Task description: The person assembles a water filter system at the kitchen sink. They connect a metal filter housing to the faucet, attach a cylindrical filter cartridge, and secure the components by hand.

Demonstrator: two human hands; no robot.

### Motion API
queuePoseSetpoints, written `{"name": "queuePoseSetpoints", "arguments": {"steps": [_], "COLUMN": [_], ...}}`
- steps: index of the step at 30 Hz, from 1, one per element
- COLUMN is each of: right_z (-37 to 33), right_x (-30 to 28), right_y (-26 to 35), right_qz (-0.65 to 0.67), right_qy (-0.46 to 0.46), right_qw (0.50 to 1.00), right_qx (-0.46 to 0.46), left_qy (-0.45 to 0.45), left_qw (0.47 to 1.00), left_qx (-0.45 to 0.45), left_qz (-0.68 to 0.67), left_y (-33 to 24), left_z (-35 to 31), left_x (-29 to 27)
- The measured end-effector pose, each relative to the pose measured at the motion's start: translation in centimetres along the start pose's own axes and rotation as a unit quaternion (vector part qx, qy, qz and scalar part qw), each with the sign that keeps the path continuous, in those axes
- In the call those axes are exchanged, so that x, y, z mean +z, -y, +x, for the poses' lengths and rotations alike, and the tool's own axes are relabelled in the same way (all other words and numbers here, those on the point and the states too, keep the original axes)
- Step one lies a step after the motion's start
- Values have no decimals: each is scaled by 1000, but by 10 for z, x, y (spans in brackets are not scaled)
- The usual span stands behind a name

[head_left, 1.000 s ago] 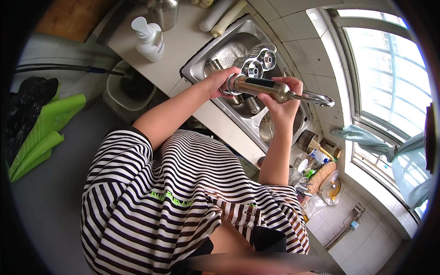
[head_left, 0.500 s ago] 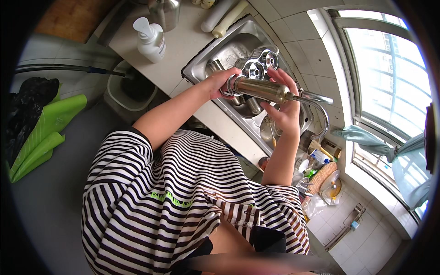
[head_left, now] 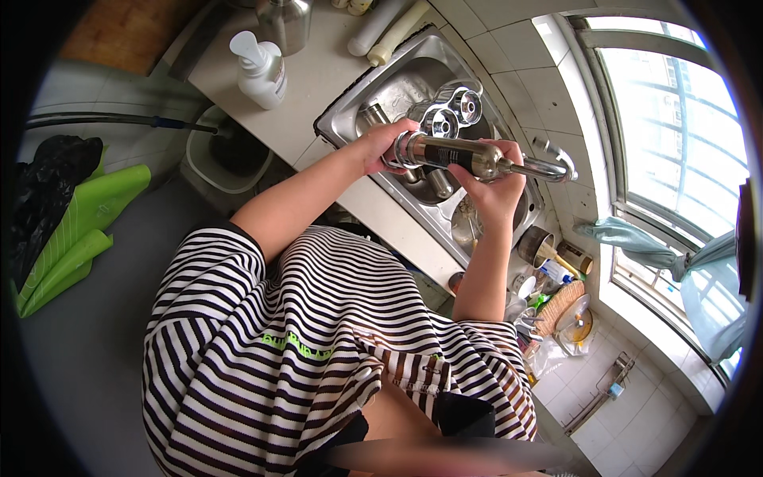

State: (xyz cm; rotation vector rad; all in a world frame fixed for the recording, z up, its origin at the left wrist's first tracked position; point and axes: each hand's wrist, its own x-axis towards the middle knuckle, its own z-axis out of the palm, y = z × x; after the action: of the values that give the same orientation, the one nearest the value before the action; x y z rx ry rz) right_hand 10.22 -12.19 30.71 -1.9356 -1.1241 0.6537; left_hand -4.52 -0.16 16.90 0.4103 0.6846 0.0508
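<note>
Over the sink I hold a shiny metal cylinder, like a water filter canister [head_left: 449, 155], lying sideways with a black printed band round it. My left hand [head_left: 383, 147] grips the chrome collar at its left end. Round its tapered right end my right hand [head_left: 497, 183] is closed, with the thumb on the near side and fingers on the far side. A curved chrome pipe [head_left: 548, 168] extends beyond that end. Below, in the steel sink [head_left: 350, 99], sit a chrome fitting with round sockets [head_left: 465, 103] and smaller metal cylinders [head_left: 437, 184].
A white pump bottle [head_left: 262, 75] and two long pale tubes [head_left: 397, 33] stand or lie on the counter to the left and back. A bin [head_left: 203, 171] is below the counter. Jars and utensils [head_left: 548, 278] crowd the right, beside the window [head_left: 660, 119].
My right hand has gone from spread fingers to a grip on the canister. The canister has turned, showing its black band, and the curved pipe's bend has swung from low to high.
</note>
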Motion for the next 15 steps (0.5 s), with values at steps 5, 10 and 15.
{"name": "queuePoseSetpoints", "arguments": {"steps": [5, 10, 15], "right_z": [5, 3, 1], "right_x": [9, 1, 1], "right_y": [16, -3, 6], "right_qz": [163, 122, 110], "right_qy": [37, 70, 53], "right_qw": [980, 990, 991], "right_qx": [-107, -19, -58], "left_qy": [2, 11, 4], "left_qw": [1000, 1000, 1000], "left_qx": [-3, 1, 2], "left_qz": [2, 0, 7], "left_y": [0, 3, 0], "left_z": [0, 3, 1], "left_x": [-1, -1, 0]}}
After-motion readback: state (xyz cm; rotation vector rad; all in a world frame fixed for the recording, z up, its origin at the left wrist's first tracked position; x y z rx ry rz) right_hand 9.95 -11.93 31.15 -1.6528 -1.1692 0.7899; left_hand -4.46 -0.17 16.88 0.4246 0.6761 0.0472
